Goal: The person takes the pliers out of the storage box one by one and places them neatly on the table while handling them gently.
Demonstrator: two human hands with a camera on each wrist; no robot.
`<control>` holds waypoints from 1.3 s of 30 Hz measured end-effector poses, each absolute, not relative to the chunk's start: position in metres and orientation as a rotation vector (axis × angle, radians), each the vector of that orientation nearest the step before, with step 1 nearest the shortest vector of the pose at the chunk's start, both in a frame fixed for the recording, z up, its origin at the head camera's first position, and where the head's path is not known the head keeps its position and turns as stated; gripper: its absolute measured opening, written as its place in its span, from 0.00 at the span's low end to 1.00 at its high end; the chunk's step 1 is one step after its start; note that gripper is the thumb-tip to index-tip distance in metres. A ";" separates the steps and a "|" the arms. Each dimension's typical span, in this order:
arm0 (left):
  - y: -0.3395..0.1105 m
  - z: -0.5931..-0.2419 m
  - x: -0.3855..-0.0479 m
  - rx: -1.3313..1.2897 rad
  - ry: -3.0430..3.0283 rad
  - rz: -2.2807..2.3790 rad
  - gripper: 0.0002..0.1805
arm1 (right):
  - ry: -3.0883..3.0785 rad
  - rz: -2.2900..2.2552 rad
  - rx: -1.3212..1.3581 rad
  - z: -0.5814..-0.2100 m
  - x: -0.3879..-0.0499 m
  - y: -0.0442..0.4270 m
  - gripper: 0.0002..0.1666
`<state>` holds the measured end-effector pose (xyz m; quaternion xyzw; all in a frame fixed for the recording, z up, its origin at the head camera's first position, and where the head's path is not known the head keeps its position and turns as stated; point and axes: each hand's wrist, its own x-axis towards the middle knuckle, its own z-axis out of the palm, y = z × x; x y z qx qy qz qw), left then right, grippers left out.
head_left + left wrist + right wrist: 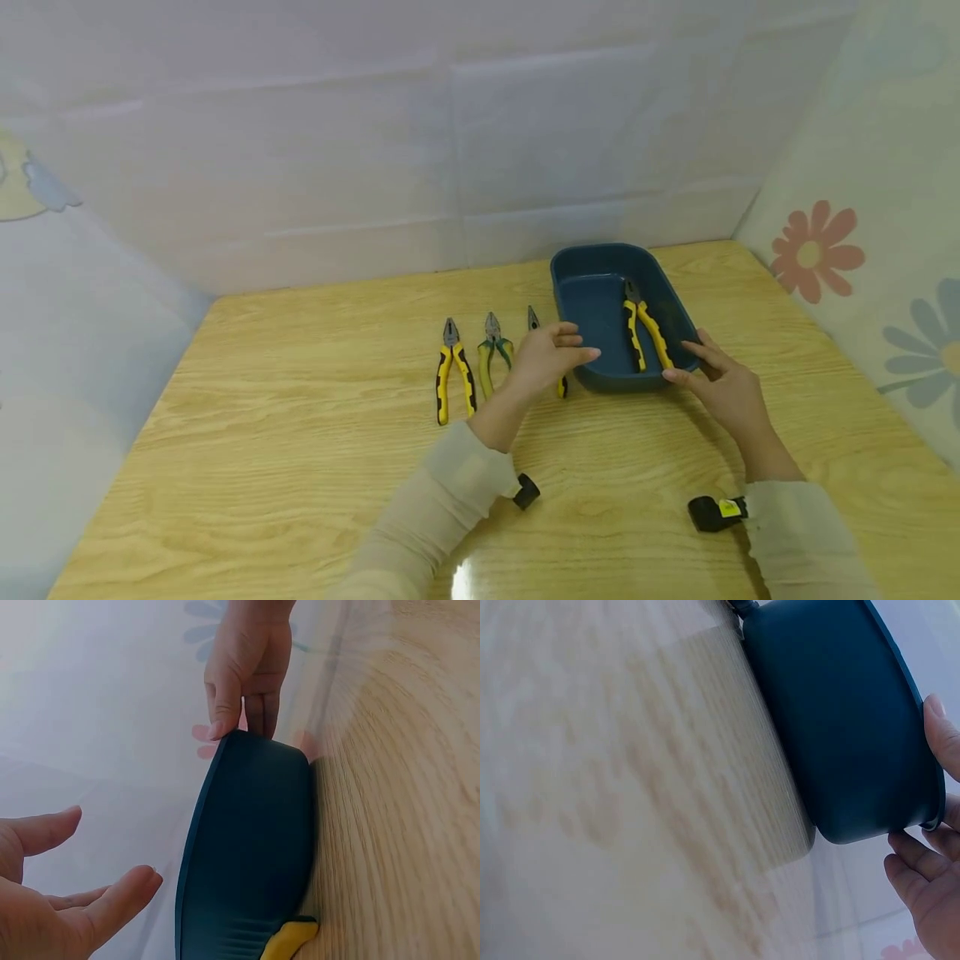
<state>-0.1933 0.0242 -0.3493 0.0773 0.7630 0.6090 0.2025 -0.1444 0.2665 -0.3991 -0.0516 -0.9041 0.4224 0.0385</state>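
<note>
A dark blue plastic bin [600, 382] stands on the wooden table, with yellow-and-black pliers [637, 333] lying inside it. My right hand [723, 392] holds the bin's front right corner, thumb at the rim and fingers against the outer wall. Over the bin's front left side hovers my left hand [546, 358], fingers extended and apart from the wall in the left wrist view. It partly hides slim-nosed pliers [533, 319] beside the bin. Further left lie green-and-yellow pliers [492, 329], partly covered by my left hand and wrist, and another yellow-and-black pair [452, 367].
The wooden table [300, 417] meets a white covered wall [337, 167] at the back. A flower-patterned wall [862, 333] runs along the right side. Black wrist devices [527, 492] stick out from both sleeves, low over the table.
</note>
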 end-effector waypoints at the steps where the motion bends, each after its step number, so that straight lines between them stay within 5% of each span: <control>1: 0.025 -0.349 -0.193 0.210 2.101 1.716 0.29 | -2.774 1.298 -0.160 -0.400 -0.145 0.266 0.39; 15: 0.041 -0.346 -0.197 0.167 1.906 1.818 0.28 | -2.786 1.285 -0.134 -0.396 -0.141 0.265 0.39; 22: 0.046 -0.341 -0.196 0.145 1.895 1.809 0.26 | -2.770 1.183 -0.153 -0.437 -0.158 0.288 0.41; 30: 0.060 -0.349 -0.205 0.052 1.891 1.772 0.27 | -2.783 1.280 -0.129 -0.395 -0.142 0.266 0.40; 39: 0.074 -0.350 -0.205 -0.008 1.905 1.784 0.27 | -2.781 1.299 -0.201 -0.400 -0.144 0.266 0.40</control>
